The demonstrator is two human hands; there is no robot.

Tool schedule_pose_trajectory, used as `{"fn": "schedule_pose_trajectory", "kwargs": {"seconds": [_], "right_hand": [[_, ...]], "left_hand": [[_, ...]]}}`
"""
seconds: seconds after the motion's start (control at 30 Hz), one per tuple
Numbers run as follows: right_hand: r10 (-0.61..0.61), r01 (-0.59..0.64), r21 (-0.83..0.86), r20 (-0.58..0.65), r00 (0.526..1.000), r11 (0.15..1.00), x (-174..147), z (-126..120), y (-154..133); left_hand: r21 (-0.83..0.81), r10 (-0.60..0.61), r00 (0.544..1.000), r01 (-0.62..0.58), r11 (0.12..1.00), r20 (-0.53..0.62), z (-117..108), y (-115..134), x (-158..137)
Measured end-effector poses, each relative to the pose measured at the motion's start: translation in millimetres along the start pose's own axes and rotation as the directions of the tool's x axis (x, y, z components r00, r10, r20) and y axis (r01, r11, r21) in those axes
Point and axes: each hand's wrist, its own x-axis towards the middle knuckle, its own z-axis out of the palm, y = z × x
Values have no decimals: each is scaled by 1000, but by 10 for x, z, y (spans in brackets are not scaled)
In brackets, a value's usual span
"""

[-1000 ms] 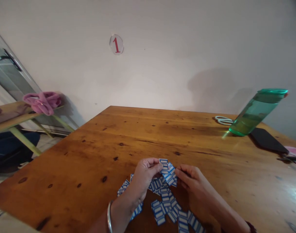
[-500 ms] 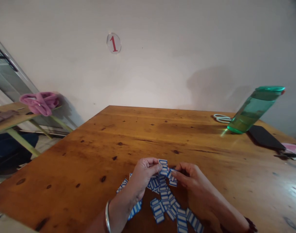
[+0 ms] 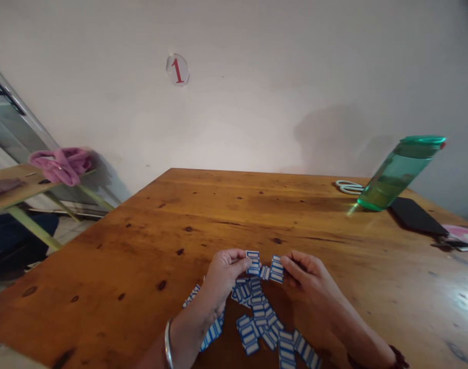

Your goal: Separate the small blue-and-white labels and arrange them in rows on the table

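Left hand (image 3: 226, 271) and right hand (image 3: 309, 274) each pinch a blue-and-white card over a loose heap

Nearest: silver bangle (image 3: 167, 343) on left wrist, dark red band (image 3: 399, 357) on right wrist. Loose cards (image 3: 259, 311), white with blue borders, overlap on the wooden table (image 3: 161, 236) between the forearms; more poke out on the other side of the left forearm, partly covered by it.

Left thumb and fingers grasp the left card (image 3: 253, 262) at its left side. Right thumb and fingers grasp the right card (image 3: 277, 269) near its upper right edge. Held cards face the camera, near each other, gap between, at the far end of the heap. Small strip (image 3: 264, 272) shows in that gap; can't tell if held or lying.

Farther, right side: pink-and-white item (image 3: 462, 234) by the table edge, black flat item (image 3: 418, 217), then green bottle (image 3: 399, 174), see-through, slanting right in view. White coiled cable (image 3: 348, 187) just beside the bottle's base.

Left side: pink cloth (image 3: 63, 165) on a side table (image 3: 17, 192), well apart from the hands. Back: pale wall (image 3: 237, 118) with a clear round sign, red "1" (image 3: 177, 70); door (image 3: 7, 128) far left, black handle.
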Motion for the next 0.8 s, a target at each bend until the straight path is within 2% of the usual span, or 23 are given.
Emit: {"fn": "schedule_pose_trajectory", "kwargs": {"seconds": [0.17,0.33,0.53,0.8], "right_hand": [[-54,56,21,-109,993,998,-10,-22,-47],[-63,64,5,-98,993,998,-61,40,-104],[-135,132,-29,-109,985,991,-95,129,-96],[-184,167,-122,-141,973,978,-85,162,-59]], "left_hand": [[85,34,999,-32,996,-29,-7,-10,23],[117,79,997,-77,990,-10,17,-16,18],[119,54,995,-64,991,86,75,-72,-13],[136,61,990,-78,988,124,149,-90,-65]]}}
